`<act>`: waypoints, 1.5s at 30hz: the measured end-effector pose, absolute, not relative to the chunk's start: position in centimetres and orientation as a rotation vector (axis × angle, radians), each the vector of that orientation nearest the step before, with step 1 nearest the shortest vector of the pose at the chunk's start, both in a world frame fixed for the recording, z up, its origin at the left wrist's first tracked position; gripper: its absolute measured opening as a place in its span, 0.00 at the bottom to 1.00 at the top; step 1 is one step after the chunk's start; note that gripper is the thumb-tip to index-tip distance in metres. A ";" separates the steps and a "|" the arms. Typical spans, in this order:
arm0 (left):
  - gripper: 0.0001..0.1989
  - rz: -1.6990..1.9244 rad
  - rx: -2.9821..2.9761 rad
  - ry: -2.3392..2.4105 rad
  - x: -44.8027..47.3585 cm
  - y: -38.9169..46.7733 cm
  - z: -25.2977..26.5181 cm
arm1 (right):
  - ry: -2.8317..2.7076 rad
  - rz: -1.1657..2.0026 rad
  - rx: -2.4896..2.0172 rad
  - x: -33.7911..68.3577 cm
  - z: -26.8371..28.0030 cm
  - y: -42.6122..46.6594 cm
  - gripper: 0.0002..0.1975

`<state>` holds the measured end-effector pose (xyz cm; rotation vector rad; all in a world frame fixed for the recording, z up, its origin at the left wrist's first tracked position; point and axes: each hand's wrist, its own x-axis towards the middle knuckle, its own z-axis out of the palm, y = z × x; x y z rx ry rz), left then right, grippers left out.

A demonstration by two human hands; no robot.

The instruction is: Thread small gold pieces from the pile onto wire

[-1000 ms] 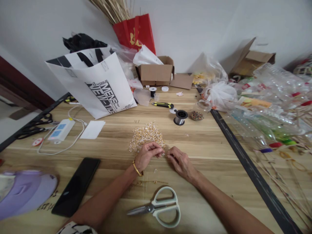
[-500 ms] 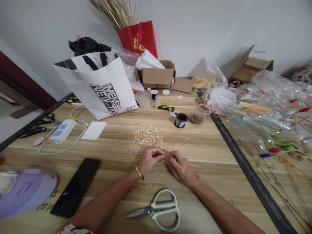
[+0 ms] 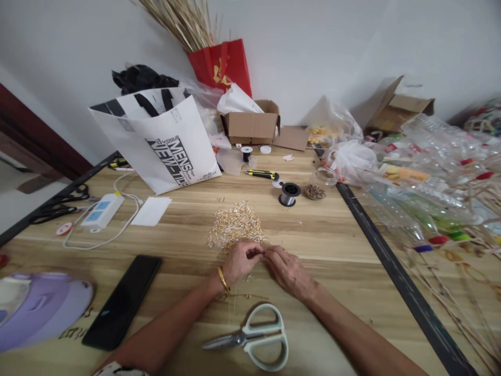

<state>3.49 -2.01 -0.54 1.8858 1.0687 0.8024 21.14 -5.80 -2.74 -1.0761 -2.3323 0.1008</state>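
My left hand (image 3: 243, 259), with a gold bangle (image 3: 223, 279) at its wrist, is closed in a pinch. Its fingertips meet those of my right hand (image 3: 288, 270), which is also closed. Whatever they pinch is too small to make out. Just beyond my left hand lies a pile of small gold and clear beads (image 3: 237, 224). A thin gold chain (image 3: 248, 296) stretches across the table below my hands, and fine pale threads hang near my left wrist. Nearer to me rest scissors (image 3: 254, 339) with pale green handles, their blades pointing left.
A black phone (image 3: 122, 302) and a purple object (image 3: 43, 308) lie at left, near a power strip (image 3: 102, 211). Beyond the beads are a wire spool (image 3: 289, 194), a yellow cutter (image 3: 262, 174) and a jar (image 3: 319, 185). Plastic bottles (image 3: 422, 172) crowd the right side.
The fingers of both hands have drawn closer together, and my right hand's fingers have flattened slightly. The scissors, chain and beads have stayed in place.
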 end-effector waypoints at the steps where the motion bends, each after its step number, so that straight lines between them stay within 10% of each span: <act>1: 0.05 0.802 1.908 1.062 3.5 -2.0 -0.5 | -2.336 0.112 -1.076 21.1 -2.7 -5.8 0.10; 45: 0.08 1.104 2.508 0.668 2.9 -2.4 -0.2 | -1.283 1.776 -0.883 20.9 -0.6 -4.3 0.17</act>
